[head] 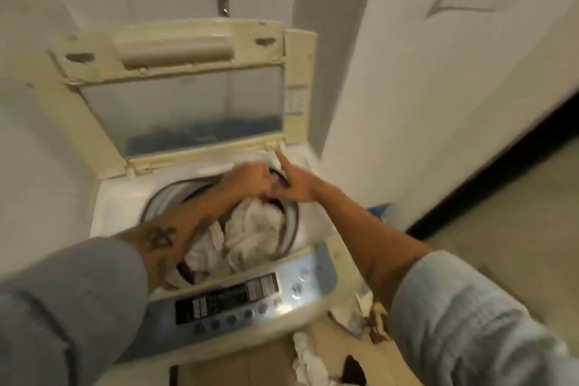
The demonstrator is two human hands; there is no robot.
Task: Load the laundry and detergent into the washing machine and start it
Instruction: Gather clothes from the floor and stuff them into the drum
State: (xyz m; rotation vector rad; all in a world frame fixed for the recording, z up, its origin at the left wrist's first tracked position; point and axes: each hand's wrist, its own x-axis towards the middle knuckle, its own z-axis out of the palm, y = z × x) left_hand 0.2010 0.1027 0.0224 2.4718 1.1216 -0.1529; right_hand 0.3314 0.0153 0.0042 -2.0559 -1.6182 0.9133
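Over the washer (109, 197), both hands meet at the far rim of the drum (158, 197); left hand (250, 180) curled, right hand (296, 186) forefinger out, grips unclear; white laundry (250, 229) fills the drum; best pressed down evenly.

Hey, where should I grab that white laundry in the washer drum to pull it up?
Pinch a raised fold at the top of the white laundry, coming straight down from above: it lies crumpled inside the drum, whose wall blocks every sideways approach.
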